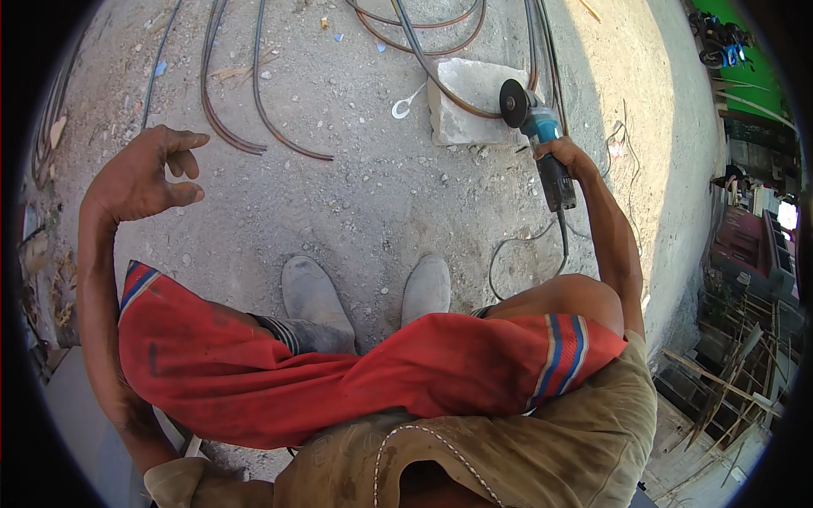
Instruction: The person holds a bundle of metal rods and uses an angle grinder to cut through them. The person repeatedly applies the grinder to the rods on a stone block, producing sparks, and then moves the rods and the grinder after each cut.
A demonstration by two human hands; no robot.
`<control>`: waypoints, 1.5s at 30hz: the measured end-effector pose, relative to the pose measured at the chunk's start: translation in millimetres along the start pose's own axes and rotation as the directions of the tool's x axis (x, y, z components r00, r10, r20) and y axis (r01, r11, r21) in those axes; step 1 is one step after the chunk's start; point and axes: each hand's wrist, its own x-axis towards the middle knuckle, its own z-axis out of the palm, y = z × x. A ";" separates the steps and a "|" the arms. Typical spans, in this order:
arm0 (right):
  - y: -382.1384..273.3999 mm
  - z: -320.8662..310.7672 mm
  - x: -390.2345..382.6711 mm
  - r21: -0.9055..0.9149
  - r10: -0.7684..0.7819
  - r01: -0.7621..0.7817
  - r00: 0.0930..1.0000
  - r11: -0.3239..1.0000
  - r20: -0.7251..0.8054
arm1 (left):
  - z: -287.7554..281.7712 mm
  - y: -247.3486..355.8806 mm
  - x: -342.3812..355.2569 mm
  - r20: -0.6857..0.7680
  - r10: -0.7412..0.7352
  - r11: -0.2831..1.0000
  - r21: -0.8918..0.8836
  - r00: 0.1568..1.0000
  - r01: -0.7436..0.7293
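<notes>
In my right hand [566,156] is a blue and black angle grinder [546,131], gripped around its body. Its dark disc faces the end of a steel bar [461,103] that lies across a pale concrete block [474,80]; whether they touch I cannot tell. My left hand [157,173] hovers over the ground at the left with thumb and fingers apart, holding nothing. Just to the right of it, the ends of several thin steel bars [292,142] rest on the ground.
The grinder's cord [494,262] curls over the dusty ground near my right knee. Between my boots [315,292] and the block lies loose grit. More bars [550,51] run past the block's right side. Motorbikes [720,46] and stacked wood [732,372] stand far right.
</notes>
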 end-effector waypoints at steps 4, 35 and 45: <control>7.9 -6.7 10.0 -0.035 0.007 -0.008 1.000 0.999 -0.031 | 4.8 -4.8 9.2 0.012 0.022 1.000 -0.020 1.000 -0.022; 25.1 -4.3 -7.6 -0.047 0.042 -0.042 0.999 0.998 -0.003 | 1.5 -3.1 4.7 -0.007 0.038 0.999 0.016 0.999 -0.038; 15.4 -2.6 -11.8 0.012 0.071 -0.071 0.997 0.997 0.033 | 1.3 1.5 2.9 -0.017 0.010 1.000 -0.002 1.000 -0.010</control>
